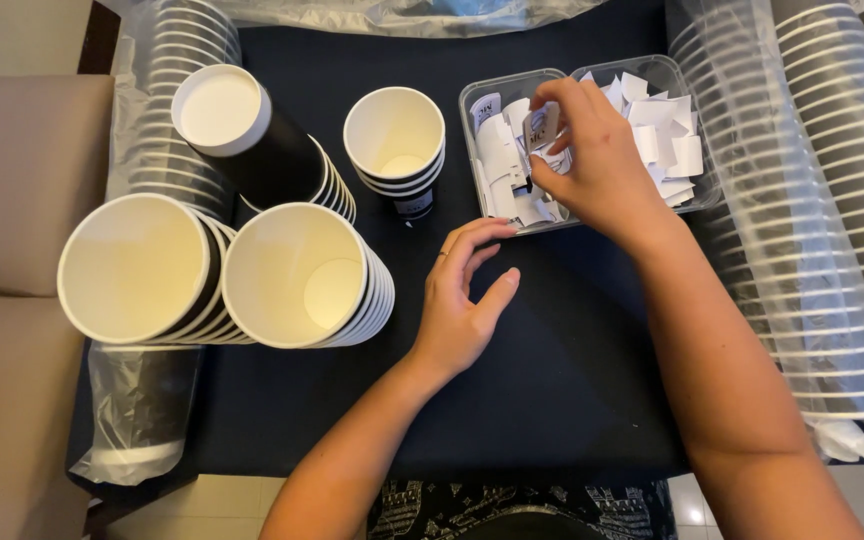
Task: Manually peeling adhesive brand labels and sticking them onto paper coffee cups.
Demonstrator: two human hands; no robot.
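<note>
My right hand (592,160) reaches into a clear plastic tray (687,75) filled with several small white paper slips (667,150) and pinches one slip (535,125) between thumb and fingers. My left hand (462,300) hovers over the dark table with its fingers curled and apart, holding nothing, just left of the tray. A short stack of upright black paper cups with white insides (395,135) stands just beyond my left hand.
Stacks of black paper cups lie on their sides at the left (302,275) (137,265) (232,115). Long sleeves of cups in clear plastic run along the right (822,200) and far left (177,50). The dark tabletop (552,380) ends near my body. A beige seat (12,200) is at left.
</note>
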